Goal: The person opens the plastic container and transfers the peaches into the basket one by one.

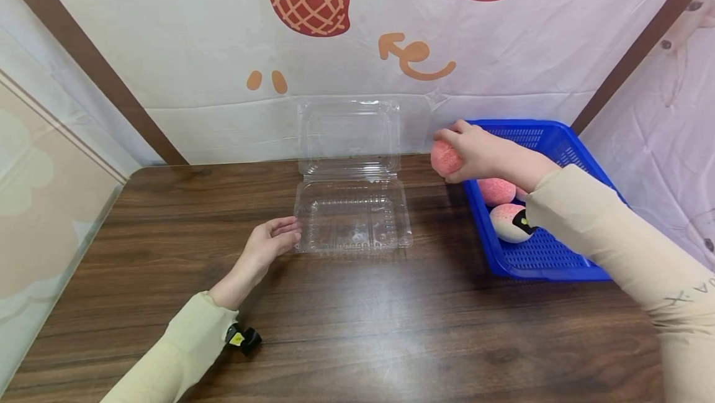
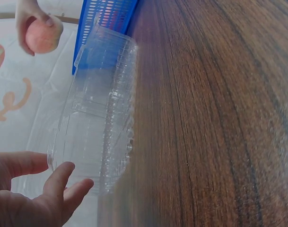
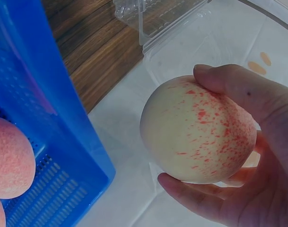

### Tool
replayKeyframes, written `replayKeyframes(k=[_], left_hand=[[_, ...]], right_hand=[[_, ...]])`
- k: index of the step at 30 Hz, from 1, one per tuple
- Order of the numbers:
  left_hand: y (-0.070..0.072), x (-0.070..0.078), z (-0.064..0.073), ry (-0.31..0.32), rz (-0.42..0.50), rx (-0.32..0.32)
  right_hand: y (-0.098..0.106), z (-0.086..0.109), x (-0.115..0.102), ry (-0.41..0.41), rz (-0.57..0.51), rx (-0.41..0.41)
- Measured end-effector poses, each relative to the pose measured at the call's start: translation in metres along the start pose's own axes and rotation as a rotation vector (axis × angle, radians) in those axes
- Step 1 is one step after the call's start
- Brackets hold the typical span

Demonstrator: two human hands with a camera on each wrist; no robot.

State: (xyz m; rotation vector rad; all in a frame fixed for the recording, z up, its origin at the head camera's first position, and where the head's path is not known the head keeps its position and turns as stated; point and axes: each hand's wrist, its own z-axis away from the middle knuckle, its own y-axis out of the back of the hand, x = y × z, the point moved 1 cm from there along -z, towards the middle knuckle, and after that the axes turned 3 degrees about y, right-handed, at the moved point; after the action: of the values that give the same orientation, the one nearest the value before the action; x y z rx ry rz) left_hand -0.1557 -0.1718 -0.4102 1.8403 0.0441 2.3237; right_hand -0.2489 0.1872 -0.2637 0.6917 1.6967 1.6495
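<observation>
My right hand (image 1: 469, 151) grips a pink-and-cream peach (image 3: 196, 132) in the air, left of the blue basket's far corner. In the right wrist view the thumb lies over the top and the fingers curl below it. A clear plastic clamshell box (image 1: 352, 217) lies on the table with its lid (image 1: 349, 136) raised against the wall cloth. At the box's left rim is my left hand (image 1: 268, 244), fingers fairly straight. Up close in the left wrist view, its fingertips (image 2: 65, 170) touch that rim.
A blue plastic basket (image 1: 491, 254) stands at the right, with more peaches in it, including a pink one (image 1: 496, 192) and a paler one (image 1: 511, 223). A printed cloth (image 1: 212, 36) hangs along the back edge of the brown wooden table (image 1: 346, 328).
</observation>
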Motion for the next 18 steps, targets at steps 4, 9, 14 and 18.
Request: replayKeyframes(k=[4,9,14,18], left_hand=[[0.0,0.0,0.001,0.0,0.001,0.0],[-0.001,0.001,0.001,-0.002,0.003,0.001],[-0.001,0.001,0.002,-0.005,0.003,0.002],[-0.001,0.0,0.001,-0.003,0.006,0.002]], right_hand=[[0.001,0.003,0.003,-0.023,-0.002,-0.021],[0.001,0.007,0.007,-0.037,-0.008,-0.026],[0.002,0.011,0.011,-0.052,-0.013,-0.028],[0.003,0.014,0.013,-0.081,-0.021,-0.049]])
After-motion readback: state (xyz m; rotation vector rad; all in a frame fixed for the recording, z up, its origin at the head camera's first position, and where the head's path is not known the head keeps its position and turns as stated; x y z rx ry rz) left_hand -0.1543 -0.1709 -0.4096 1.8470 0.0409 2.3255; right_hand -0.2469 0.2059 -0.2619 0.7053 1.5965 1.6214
